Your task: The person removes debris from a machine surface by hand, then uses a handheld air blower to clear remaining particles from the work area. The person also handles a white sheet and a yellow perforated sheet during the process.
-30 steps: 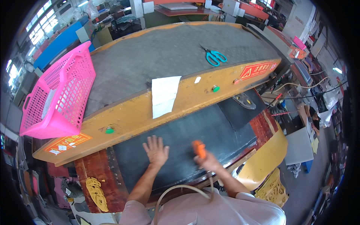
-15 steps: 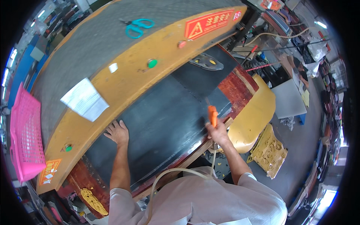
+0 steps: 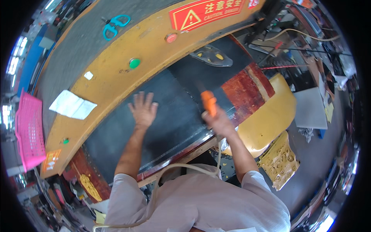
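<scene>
My left hand (image 3: 143, 113) lies with fingers spread on a dark sheet (image 3: 170, 133) under the yellow beam of a machine (image 3: 116, 79). My right hand (image 3: 220, 123) is wrapped round an orange air blow gun (image 3: 208, 102), held above the sheet near its right end and pointing away from me. A pale hose (image 3: 219, 156) runs from below that hand and loops across my front. Beyond the air gun, a dark, oblong cutting die (image 3: 211, 56) with yellow pieces inside rests on the dark surface. The gun's nozzle is blurred.
Green (image 3: 134, 63) and red buttons (image 3: 171, 37) sit on the beam. Teal scissors (image 3: 116, 26) and a white paper (image 3: 72, 105) lie on it. A pink basket (image 3: 30, 131) stands left. A yellow sheet (image 3: 266, 120) and yellow cut-out scrap (image 3: 281, 161) are at right.
My left hand has moved right and away from the beam's edge, over the dark sheet. The air gun has shifted left and forward in my right hand. The view has turned somewhat.
</scene>
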